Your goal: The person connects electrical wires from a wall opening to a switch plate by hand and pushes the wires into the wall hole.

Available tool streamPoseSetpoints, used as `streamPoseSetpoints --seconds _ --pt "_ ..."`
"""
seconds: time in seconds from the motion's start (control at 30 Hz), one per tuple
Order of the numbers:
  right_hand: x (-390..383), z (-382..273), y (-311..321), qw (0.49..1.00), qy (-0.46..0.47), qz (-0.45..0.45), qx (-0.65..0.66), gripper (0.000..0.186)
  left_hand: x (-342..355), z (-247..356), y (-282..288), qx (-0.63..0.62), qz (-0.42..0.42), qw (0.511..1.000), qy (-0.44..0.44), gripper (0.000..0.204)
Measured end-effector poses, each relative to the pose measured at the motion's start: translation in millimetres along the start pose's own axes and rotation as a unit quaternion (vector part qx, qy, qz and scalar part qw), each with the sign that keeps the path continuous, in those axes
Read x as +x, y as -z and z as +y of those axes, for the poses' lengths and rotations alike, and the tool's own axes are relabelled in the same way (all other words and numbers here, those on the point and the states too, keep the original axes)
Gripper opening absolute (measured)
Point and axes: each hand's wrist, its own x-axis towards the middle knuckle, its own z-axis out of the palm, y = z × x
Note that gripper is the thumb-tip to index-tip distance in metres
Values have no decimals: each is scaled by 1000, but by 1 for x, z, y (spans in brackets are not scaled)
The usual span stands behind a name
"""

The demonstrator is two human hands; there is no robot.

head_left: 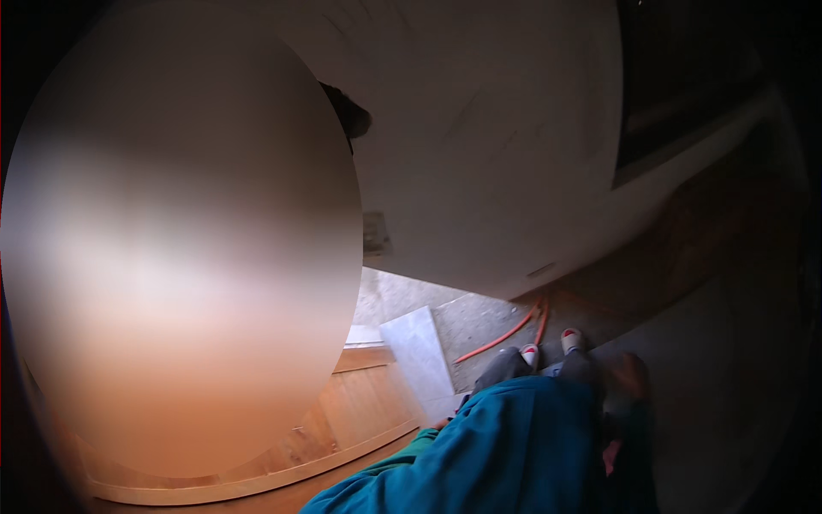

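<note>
My left hand [442,423] shows only as a small patch past the green sleeve [411,447], beside the wooden panel [368,394]. Its fingers are mostly hidden, and whatever it may touch cannot be made out. On the other side of my blue garment [514,437], my right hand [632,377] hangs low in the shade, dark and smeared. I cannot see whether anything is in it. Something small and pink [610,457] shows below that hand, against the dark cloth.
A large blurred oval [188,257] covers the left. A pale wall [497,128] rises ahead, with a dark opening [685,86] at right. Orange hose [501,343] lies on rough grey floor near my sandalled feet [571,341]. A grey tile [419,347] lies beside the wood.
</note>
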Motion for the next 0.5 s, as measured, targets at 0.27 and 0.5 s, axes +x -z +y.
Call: streamPoseSetpoints --seconds 0.27,0.5 --pt "-104 34 -195 998 -37 29 42 30 15 72 74 7 74 992 -104 31" --pt "-124 -88 -243 968 -239 -70 32 26 89 164 144 -82 84 955 -272 24"
